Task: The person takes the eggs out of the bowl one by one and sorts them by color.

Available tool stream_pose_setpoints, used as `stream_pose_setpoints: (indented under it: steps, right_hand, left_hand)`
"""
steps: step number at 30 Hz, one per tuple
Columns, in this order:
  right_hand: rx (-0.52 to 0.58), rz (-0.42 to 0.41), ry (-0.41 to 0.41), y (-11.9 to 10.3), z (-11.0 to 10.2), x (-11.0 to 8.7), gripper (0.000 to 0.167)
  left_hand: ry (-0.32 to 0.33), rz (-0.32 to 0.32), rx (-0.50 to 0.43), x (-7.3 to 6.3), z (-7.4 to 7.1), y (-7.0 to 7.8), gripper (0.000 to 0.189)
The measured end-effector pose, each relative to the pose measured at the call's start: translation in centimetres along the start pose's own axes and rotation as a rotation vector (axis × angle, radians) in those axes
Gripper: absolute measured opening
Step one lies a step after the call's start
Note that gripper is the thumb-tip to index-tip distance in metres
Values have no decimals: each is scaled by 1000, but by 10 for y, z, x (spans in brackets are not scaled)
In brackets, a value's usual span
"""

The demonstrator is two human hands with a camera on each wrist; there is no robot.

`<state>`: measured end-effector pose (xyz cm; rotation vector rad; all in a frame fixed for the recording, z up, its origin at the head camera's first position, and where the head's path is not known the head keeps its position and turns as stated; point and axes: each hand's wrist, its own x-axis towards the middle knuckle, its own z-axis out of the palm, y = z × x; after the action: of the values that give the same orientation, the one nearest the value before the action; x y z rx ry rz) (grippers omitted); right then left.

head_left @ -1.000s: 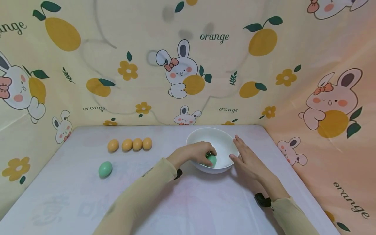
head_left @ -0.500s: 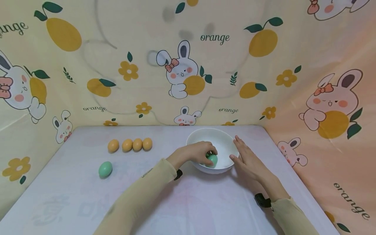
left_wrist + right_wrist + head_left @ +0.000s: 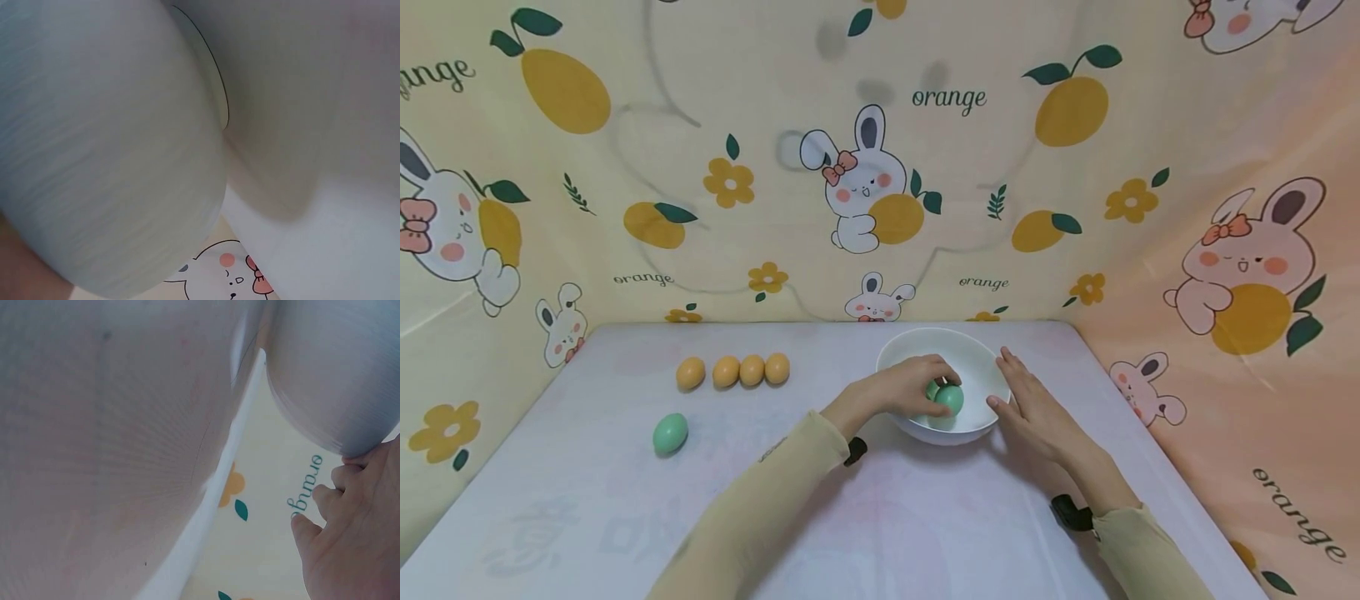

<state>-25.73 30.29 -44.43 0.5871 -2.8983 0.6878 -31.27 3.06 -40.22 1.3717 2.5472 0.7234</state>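
In the head view a white bowl (image 3: 981,375) stands at the right of the table. My left hand (image 3: 901,387) reaches over its left rim and grips a green egg (image 3: 951,401) between thumb and fingers, inside the bowl. A second patch of green (image 3: 932,389) shows behind that egg, mostly hidden by the fingers. My right hand (image 3: 1037,408) rests against the bowl's right side, fingers straight. The bowl's outer wall (image 3: 125,144) fills much of the left wrist view. In the right wrist view, fingers (image 3: 337,494) of the right hand lie at the bowl (image 3: 337,369).
Several orange-yellow eggs (image 3: 752,370) sit in a row at the back left of the table. Another green egg (image 3: 670,434) lies nearer, left of them. A patterned cloth (image 3: 737,108) hangs behind the table (image 3: 820,533) and along both sides.
My left hand has raised the green egg slightly and moved it a little right within the bowl, uncovering more green behind it. The right hand and bowl stay in place.
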Motion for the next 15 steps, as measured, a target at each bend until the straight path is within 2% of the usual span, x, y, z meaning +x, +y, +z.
stream_pose_setpoints:
  steps: [6, 11, 15]
  right_hand:
    - [-9, -1, 4, 0, 1, 1, 78]
    - [-9, 6, -2, -1, 0, 0, 78]
    - [-10, 10, -7, -1, 0, 0, 78]
  left_hand:
    - [80, 26, -20, -5, 0, 3, 46]
    - [134, 8, -68, -11, -1, 7, 47]
    - [189, 18, -102, -16, -3, 7, 47]
